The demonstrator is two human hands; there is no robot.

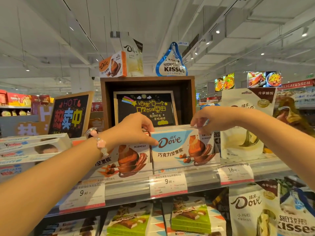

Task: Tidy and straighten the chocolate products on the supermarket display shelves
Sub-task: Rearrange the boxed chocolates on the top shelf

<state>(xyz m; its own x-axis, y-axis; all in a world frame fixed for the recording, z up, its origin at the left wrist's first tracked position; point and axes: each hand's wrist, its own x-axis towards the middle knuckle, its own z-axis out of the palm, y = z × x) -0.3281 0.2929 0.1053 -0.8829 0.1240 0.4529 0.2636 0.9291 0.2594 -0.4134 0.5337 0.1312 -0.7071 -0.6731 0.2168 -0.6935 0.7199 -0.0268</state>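
Both hands pinch the blue Dove box (180,147) on the shelf (201,184): left hand (136,128) at its left top corner, right hand (209,120) at its right. Best to slide it squarely forward until its face lines up with the orange Dove box (126,160) beside it.

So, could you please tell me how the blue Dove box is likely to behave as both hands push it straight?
The blue Dove box looks like stiff card, so it should slide whole. Standing upright and thin, it may tip backward. Left hand and right hand pinch its top corners, which should steady it.
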